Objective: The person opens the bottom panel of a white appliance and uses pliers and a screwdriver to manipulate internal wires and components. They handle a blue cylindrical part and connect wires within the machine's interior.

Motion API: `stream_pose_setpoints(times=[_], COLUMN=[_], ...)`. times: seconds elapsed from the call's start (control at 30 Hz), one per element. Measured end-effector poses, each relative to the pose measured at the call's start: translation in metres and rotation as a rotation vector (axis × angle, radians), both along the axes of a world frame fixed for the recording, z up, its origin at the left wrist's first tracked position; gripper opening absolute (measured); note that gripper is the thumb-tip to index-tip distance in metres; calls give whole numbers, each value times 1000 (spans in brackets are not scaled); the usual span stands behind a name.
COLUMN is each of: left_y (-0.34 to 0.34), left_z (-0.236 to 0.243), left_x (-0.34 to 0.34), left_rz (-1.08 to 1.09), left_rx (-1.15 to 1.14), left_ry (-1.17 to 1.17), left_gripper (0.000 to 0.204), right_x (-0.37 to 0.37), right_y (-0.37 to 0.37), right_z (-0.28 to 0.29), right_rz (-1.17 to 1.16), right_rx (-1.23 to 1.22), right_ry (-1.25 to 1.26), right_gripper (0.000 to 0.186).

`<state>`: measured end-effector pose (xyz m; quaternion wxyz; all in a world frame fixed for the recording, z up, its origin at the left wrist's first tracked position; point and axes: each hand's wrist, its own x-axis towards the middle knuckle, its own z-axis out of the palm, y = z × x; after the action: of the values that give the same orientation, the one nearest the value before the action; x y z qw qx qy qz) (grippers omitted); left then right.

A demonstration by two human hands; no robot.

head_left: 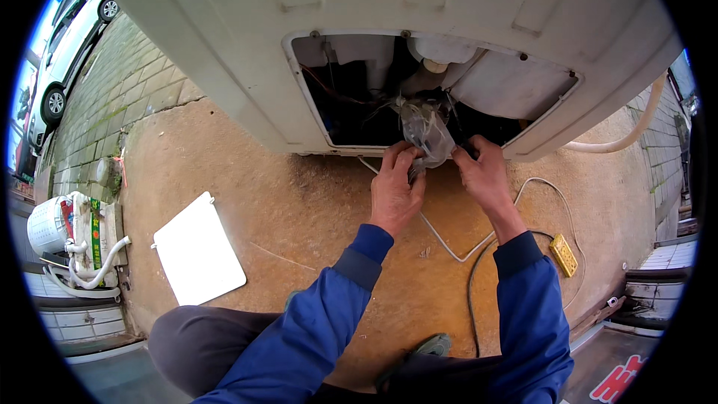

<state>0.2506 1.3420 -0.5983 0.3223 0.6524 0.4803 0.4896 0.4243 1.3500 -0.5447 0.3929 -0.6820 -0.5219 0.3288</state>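
Note:
My left hand (396, 191) grips the lower end of a crumpled clear plastic bag (425, 131) that hangs out of the rectangular opening (295, 67) in a white appliance's panel (224, 37). My right hand (482, 179) is closed at the bag's right side, near a thin dark item whose kind I cannot make out; its fingertips are partly hidden. Inside the opening are wires (329, 86), a white plastic fitting (441, 49) and a pale rounded part (516, 86). The bag partly covers a bundle of wires.
A white cover plate (198, 251) lies on the concrete at left. Cables (464, 258) and a yellow power strip (564, 254) lie at right, below a pale hose (621, 141). A bucket (46, 228) with hoses stands far left; a white car (71, 52) is parked beyond.

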Motion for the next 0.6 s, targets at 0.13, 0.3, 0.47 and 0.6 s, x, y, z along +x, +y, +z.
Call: stream_pose_setpoints(times=[0.13,0.3,0.47,0.6], left_y=[2,2,5,-10], left_z=[4,1,-46,-67], left_x=[9,17,21,9], left_rz=[8,-5,-12,-147], left_rx=[-8,-148,-204,-479], left_ry=[43,12,-411,-755], left_gripper=[38,41,36,25], right_x=[-10,-15,-52,-74], right_y=[0,-8,-11,-17], right_z=[-10,9,22,2], right_rz=[-20,-30,257,336], right_rx=[145,233,392,224], right_ry=[-27,-132,-386,-742], right_gripper=[25,18,19,21])
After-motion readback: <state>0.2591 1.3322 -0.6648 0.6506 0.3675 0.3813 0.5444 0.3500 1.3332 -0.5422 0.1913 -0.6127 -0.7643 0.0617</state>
